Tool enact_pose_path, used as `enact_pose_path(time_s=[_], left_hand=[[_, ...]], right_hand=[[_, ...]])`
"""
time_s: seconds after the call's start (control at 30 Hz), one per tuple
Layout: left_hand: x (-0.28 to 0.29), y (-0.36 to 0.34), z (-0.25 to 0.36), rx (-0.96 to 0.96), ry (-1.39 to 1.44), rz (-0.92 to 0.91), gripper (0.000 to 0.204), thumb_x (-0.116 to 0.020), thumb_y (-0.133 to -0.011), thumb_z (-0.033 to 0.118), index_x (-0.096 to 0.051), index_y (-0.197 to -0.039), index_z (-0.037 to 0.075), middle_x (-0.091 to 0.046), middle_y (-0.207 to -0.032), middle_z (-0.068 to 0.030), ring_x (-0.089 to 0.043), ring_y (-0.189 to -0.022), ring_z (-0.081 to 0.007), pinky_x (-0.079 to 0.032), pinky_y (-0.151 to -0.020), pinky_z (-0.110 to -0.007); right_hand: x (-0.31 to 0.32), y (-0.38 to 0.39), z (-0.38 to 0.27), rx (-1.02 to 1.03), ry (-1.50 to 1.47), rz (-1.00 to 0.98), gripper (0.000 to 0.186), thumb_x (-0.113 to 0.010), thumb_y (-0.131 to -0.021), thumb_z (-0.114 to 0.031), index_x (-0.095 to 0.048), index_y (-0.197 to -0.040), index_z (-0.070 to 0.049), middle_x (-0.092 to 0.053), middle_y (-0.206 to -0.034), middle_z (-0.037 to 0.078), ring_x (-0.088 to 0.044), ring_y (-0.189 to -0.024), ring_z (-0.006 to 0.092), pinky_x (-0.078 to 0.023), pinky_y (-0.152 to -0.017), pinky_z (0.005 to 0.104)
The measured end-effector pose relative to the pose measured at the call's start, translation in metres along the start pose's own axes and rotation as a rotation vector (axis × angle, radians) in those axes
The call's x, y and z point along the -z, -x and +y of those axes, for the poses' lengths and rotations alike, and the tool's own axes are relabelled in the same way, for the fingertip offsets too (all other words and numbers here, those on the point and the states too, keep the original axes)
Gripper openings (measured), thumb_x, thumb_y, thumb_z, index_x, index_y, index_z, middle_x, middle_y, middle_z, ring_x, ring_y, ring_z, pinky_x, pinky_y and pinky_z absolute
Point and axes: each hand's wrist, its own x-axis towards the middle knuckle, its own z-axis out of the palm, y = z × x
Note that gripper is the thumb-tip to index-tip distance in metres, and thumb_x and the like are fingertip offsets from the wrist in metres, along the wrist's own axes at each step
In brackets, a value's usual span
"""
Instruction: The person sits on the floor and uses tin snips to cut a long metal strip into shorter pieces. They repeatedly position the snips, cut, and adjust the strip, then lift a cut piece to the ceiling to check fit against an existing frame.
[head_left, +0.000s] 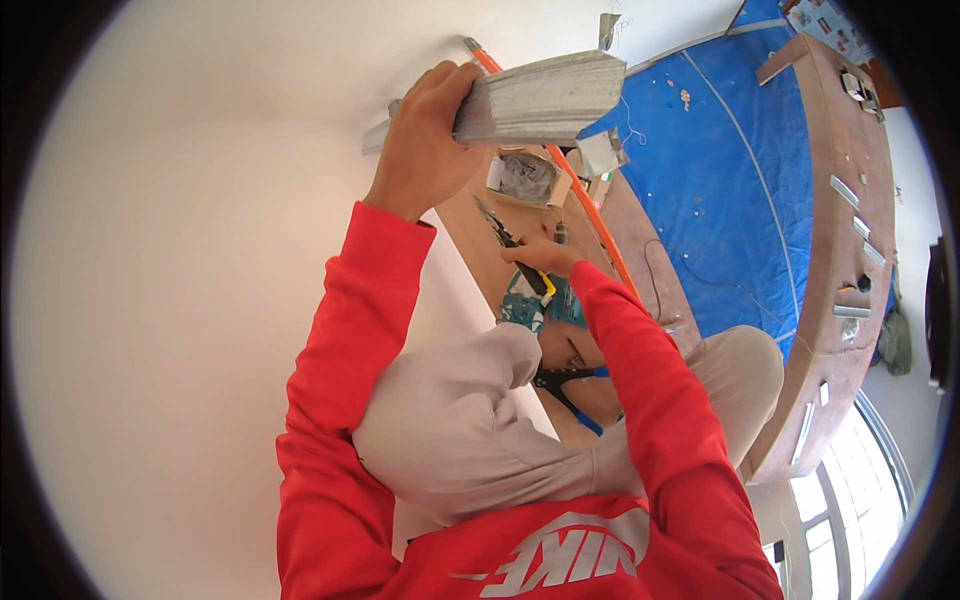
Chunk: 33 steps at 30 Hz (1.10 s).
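Note:
My left hand (425, 130) is raised and wrapped round a galvanised metal channel (545, 98), a drywall-type profile. Its cut end points right, with bent flaps sticking out; the other end lies behind my hand near the wall. Lower and further right, my right hand (545, 256) is closed on a pair of tin snips (512, 240) with dark blades and black-and-yellow handles. The blades point up and left, below the channel and apart from it. I cannot tell exactly how far they are parted.
An orange bar (600, 225) slants behind the channel. On the brown board (462, 215) lie an open cardboard box (527, 180), a teal tool (567, 303) and a blue-and-black hand tool (575, 392). Blue sheeting (725, 170) covers the floor. Metal offcuts rest on the curved brown surface (835, 270). A pale wall (190, 300) stands at left.

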Motion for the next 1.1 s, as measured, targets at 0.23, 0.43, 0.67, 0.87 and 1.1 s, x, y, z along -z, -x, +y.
enact_pose_path(time_s=[0.23, 0.43, 0.67, 0.87, 1.1], left_hand=[[-0.006, 0.015, -0.028, -0.036, -0.181, -0.011, 0.036, -0.066, -0.073, -0.005, -0.061, -0.107, 0.004, -0.056, -0.094, -0.0113, -0.057, -0.09, -0.0339, -0.048, -0.085, -0.04], [-0.024, 0.021, -0.038, -0.058, -0.403, -0.126, 0.031, -0.07, -0.076, -0.003, -0.065, -0.103, 0.011, -0.057, -0.096, -0.0067, -0.058, -0.099, -0.029, -0.044, -0.092, -0.043], [-0.043, 0.021, -0.034, -0.135, -0.369, -0.069, 0.029, -0.068, -0.079, -0.002, -0.064, -0.104, 0.013, -0.057, -0.096, -0.0063, -0.059, -0.099, -0.0282, -0.044, -0.091, -0.044], [-0.049, 0.018, -0.028, -0.127, -0.408, -0.039, 0.024, -0.063, -0.085, 0.001, -0.065, -0.104, 0.015, -0.057, -0.096, -0.0056, -0.058, -0.099, -0.0278, -0.044, -0.092, -0.044], [-0.047, 0.009, -0.01, -0.247, -0.419, 0.018, 0.029, -0.068, -0.077, -0.003, -0.066, -0.102, 0.011, -0.054, -0.093, -0.0058, -0.057, -0.097, -0.0266, -0.045, -0.094, -0.042]], right_hand=[[-0.023, -0.072, 0.028, 0.045, 0.15, 0.174, 0.047, -0.076, -0.083, -0.028, -0.07, -0.113, 0.008, -0.075, -0.092, 0.015, -0.07, -0.082, 0.0202, -0.055, -0.074, 0.0404], [-0.032, -0.079, 0.033, 0.07, 0.298, 0.354, 0.058, -0.081, -0.08, -0.034, -0.067, -0.119, 0.007, -0.075, -0.089, 0.02, -0.074, -0.083, 0.0318, -0.058, -0.076, 0.0437], [-0.052, -0.029, 0.011, -0.063, 0.665, 0.799, 0.051, -0.069, -0.089, -0.039, -0.06, -0.124, -0.002, -0.066, -0.125, 0.017, -0.065, -0.115, 0.0374, -0.051, -0.095, 0.0518], [0.028, 0.03, 0.013, 0.311, 0.712, 0.77, 0.031, -0.063, -0.094, -0.027, -0.072, -0.111, -0.002, -0.071, -0.108, 0.015, -0.068, -0.098, 0.0259, -0.054, -0.087, 0.0423], [0.15, 0.248, -0.083, 0.468, -0.439, 0.623, 0.061, -0.049, -0.105, -0.054, -0.075, -0.101, 0.0, -0.073, -0.092, 0.006, -0.064, -0.083, 0.0157, -0.049, -0.076, 0.0303]])
